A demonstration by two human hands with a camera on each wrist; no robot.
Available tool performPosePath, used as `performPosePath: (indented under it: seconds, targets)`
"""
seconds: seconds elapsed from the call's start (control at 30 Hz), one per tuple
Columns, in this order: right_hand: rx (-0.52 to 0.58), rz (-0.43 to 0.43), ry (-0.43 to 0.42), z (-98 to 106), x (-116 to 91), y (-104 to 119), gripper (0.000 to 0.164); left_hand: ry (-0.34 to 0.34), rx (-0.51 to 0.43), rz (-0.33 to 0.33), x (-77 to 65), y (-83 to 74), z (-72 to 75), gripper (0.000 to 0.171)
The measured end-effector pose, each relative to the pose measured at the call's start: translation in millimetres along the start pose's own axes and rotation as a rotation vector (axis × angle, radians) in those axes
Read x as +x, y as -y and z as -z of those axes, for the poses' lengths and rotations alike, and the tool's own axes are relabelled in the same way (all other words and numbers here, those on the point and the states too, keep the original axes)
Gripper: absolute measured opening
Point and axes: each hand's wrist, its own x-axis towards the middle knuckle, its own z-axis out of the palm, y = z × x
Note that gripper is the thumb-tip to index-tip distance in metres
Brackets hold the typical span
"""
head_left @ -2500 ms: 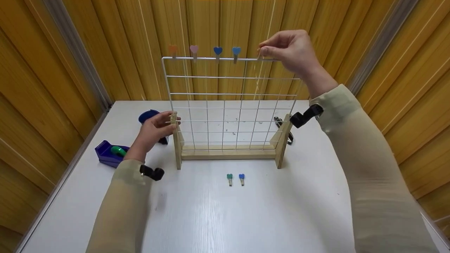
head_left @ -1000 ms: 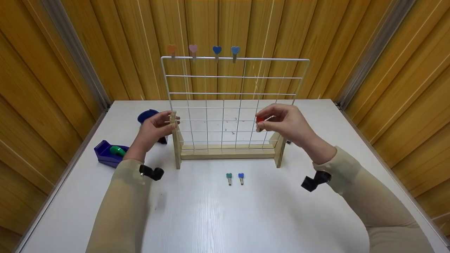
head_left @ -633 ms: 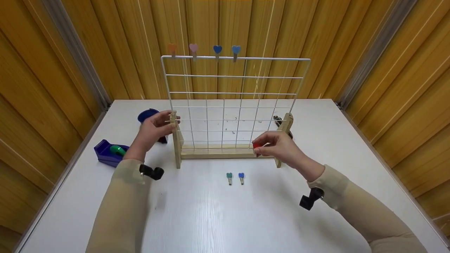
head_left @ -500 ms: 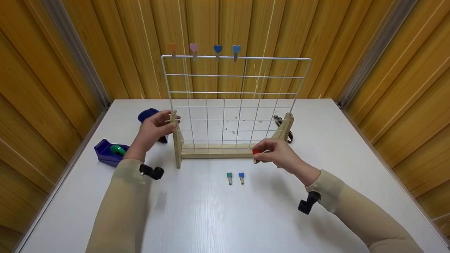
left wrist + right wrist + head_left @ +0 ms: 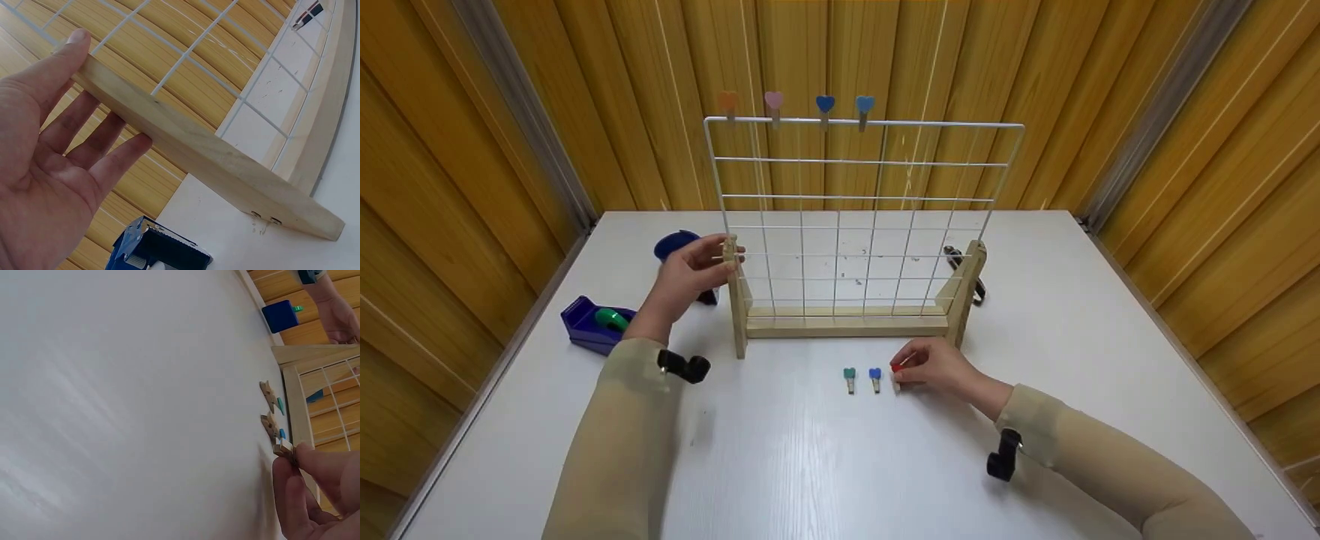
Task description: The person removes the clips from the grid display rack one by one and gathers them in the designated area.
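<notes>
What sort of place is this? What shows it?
Probably a small booth or work cubicle, though what lies behind the camera is out of view. Wood-look panels rise on three sides, metal posts stand at the two far corners, and a white table stands between the panels.

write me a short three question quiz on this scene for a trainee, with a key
1. Which hand pinches the small red-topped wooden clip?
2. True or false: the left hand is holding nothing.
3. How many small wooden clips with coloured tops sit on the top bar of the white wire grid? a) two b) four c) six

Key
1. The right hand.
2. False; it grips the pale wooden side post.
3. b) four.
</notes>
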Motion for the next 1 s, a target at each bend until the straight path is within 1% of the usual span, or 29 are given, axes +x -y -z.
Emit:
performPosePath:
  seconds: [0.1,0.23,0.43,0.6,0.77,1.0]
  targets:
    - [-0.051,0.006,-0.015,-4.7,0.4,0.0,0.016,-0.002,-0.007,-0.001,0.2,-0.2,0.0,0.058]
    - [-0.066,0.002,-0.023,-6.9,0.9,2.3,0.015,0.002,-0.001,-0.005,1.1,-0.1,0.4,0.057]
    - [-0.062,-0.045,0.004,-8.1,3.0,3.6,0.017,0.006,0.006,-0.012,0.6,0.5,0.2,0.057]
    - [-0.091,-0.070,-0.009,-8.7,3.5,4.2,0.021,-0.001,0.006,0.003,0.0,-0.5,0.0,0.056]
    - [-0.087,-0.071,-0.017,-5.6,3.8,6.7,0.025,-0.007,0.003,-0.003,-0.7,-2.2,-0.2,0.056]
    - [-0.023,-0.038,-0.010,8.1,2.1,16.8,0.030,-0.002,-0.003,-0.006,-1.0,-0.8,-0.6,0.057]
